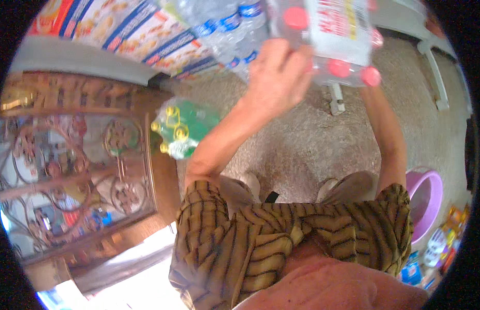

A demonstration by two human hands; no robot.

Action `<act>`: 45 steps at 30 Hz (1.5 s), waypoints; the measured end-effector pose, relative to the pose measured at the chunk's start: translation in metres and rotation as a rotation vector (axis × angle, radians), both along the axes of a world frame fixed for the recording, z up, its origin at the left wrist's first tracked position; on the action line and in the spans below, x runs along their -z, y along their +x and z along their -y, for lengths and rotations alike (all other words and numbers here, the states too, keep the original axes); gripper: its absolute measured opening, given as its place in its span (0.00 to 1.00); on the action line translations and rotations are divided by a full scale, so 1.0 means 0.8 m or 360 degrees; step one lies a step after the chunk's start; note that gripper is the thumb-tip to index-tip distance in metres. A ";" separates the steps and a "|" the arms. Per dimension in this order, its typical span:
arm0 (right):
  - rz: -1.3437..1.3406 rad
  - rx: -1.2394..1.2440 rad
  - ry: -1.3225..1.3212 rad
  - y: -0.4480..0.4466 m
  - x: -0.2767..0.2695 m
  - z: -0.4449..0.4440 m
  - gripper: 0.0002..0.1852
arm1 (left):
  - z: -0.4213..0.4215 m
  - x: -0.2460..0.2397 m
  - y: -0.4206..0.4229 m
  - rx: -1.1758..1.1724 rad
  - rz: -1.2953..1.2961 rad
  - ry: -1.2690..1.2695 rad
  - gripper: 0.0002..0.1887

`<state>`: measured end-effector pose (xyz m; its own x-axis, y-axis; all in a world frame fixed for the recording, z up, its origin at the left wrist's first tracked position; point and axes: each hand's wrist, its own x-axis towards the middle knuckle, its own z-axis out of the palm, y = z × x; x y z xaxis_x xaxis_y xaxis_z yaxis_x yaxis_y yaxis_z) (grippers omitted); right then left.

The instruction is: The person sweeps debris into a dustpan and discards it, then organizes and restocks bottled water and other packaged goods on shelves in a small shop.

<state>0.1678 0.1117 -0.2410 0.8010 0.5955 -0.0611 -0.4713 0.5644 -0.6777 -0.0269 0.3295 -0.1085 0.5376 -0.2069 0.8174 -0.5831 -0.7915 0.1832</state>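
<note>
A shrink-wrapped pack of clear plastic bottles with pinkish-red caps (340,42) is at the top, in front of me. My left hand (280,73) is curled at the pack's left edge, its fingers against the wrap. My right forearm reaches up to the pack's right side; the right hand itself is hidden behind the bottles. Directly left of it are wrapped water bottles with blue labels (228,25). Farther left stands a row of printed cartons (147,35). Below my left forearm, a wrapped pack of green bottles with yellow caps (185,126) rests low down.
A wooden door or cabinet with curled metalwork (81,166) stands at left. A purple plastic tub (425,205) is at right, with colourful packages (437,248) below it. A pale metal leg (435,77) stands on the speckled floor (294,143) at upper right.
</note>
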 end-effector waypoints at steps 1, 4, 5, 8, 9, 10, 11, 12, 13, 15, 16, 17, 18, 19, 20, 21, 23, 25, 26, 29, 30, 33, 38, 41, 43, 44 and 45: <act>-0.0035 -0.0069 0.0014 -0.006 0.009 -0.007 0.39 | -0.003 0.004 -0.007 0.0016 0.0033 0.0058 0.20; -0.0018 0.0093 -0.0197 -0.054 0.030 -0.001 0.39 | -0.020 0.008 -0.037 0.0018 0.0079 0.0075 0.17; 0.0022 0.0236 -0.0356 -0.081 0.032 0.021 0.39 | -0.026 0.005 -0.048 0.0082 0.0081 0.0101 0.15; -0.0026 0.0276 -0.0666 -0.148 0.070 0.015 0.38 | -0.047 0.013 -0.114 0.0202 -0.0030 0.0200 0.12; -0.0042 0.0300 -0.0764 -0.172 0.074 0.024 0.38 | -0.043 0.013 -0.131 0.0314 -0.0039 0.0213 0.12; -0.0073 0.0262 -0.0824 -0.189 0.086 0.019 0.38 | -0.044 0.017 -0.146 0.0409 -0.0059 0.0238 0.12; -0.0118 0.0205 -0.0877 -0.208 0.100 0.009 0.38 | -0.049 0.024 -0.158 0.0413 -0.0148 0.0203 0.13; -0.0160 0.0147 -0.0922 -0.225 0.113 -0.001 0.38 | -0.053 0.034 -0.170 0.0432 -0.0229 0.0160 0.13; -0.0219 0.0055 -0.0925 -0.239 0.127 -0.021 0.38 | -0.058 0.047 -0.180 0.0455 -0.0316 0.0114 0.14; -0.0315 -0.0083 -0.0956 -0.269 0.152 -0.047 0.38 | -0.082 0.070 -0.191 0.0370 -0.0654 0.0023 0.13; -0.0370 -0.0174 -0.0933 -0.281 0.167 -0.068 0.38 | -0.095 0.094 -0.195 0.0296 -0.0776 -0.0025 0.13; -0.0430 -0.0252 -0.0895 -0.289 0.179 -0.087 0.38 | -0.104 0.117 -0.195 0.0239 -0.0884 -0.0061 0.13; -0.0502 -0.0316 -0.0842 -0.301 0.192 -0.109 0.38 | -0.116 0.136 -0.198 0.0135 -0.1029 -0.0183 0.12; -0.0573 -0.0391 -0.0761 -0.307 0.212 -0.139 0.38 | -0.133 0.158 -0.203 0.0032 -0.1179 -0.0299 0.11; -0.0633 -0.0471 -0.0688 -0.311 0.228 -0.172 0.38 | -0.158 0.187 -0.211 -0.0107 -0.1104 -0.0268 0.11; -0.0693 -0.0500 -0.0613 -0.314 0.245 -0.200 0.38 | -0.182 0.212 -0.214 -0.0220 -0.1030 -0.0241 0.11; -0.0800 -0.0438 -0.0500 -0.314 0.278 -0.236 0.38 | -0.212 0.231 -0.215 -0.0295 -0.1154 -0.0412 0.11; -0.0894 -0.0385 -0.0474 -0.309 0.309 -0.279 0.38 | -0.239 0.262 -0.222 -0.0637 -0.1161 -0.0210 0.10; -0.0949 -0.0365 -0.0640 -0.301 0.319 -0.290 0.36 | -0.242 0.264 -0.224 -0.0690 -0.1308 -0.0236 0.13; -0.0574 -0.0222 -0.1361 -0.295 0.355 -0.305 0.33 | -0.232 0.258 -0.228 -0.0718 -0.1508 -0.0045 0.24; -0.0029 -0.0088 -0.1755 -0.289 0.370 -0.307 0.32 | -0.220 0.251 -0.215 -0.0619 -0.1356 0.0173 0.28; 0.0860 0.0286 -0.1928 -0.325 0.338 -0.294 0.30 | -0.208 0.276 -0.191 -0.0127 -0.1321 0.0325 0.40; -0.0505 0.0175 -0.1157 -0.395 0.407 -0.267 0.29 | -0.157 0.294 -0.160 0.0280 -0.1380 0.0613 0.32; -0.0946 0.0053 -0.0900 -0.381 0.321 -0.279 0.29 | -0.168 0.329 -0.160 0.0171 -0.1309 0.0727 0.21; -0.0946 0.0105 -0.1134 -0.382 0.372 -0.298 0.35 | -0.180 0.319 -0.148 0.0190 -0.1359 0.0749 0.15; -0.0921 0.0084 -0.1162 -0.371 0.377 -0.309 0.37 | -0.189 0.320 -0.143 0.0140 -0.1382 0.0797 0.11; -0.0892 0.0058 -0.1190 -0.359 0.378 -0.322 0.39 | -0.198 0.319 -0.135 0.0052 -0.1395 0.0815 0.11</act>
<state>-0.1193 0.3692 -0.5437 0.5561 0.2208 -0.8012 -0.8298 0.0941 -0.5500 -0.1346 0.4876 -0.3638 0.8930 -0.4469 -0.0532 -0.4289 -0.8809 0.2002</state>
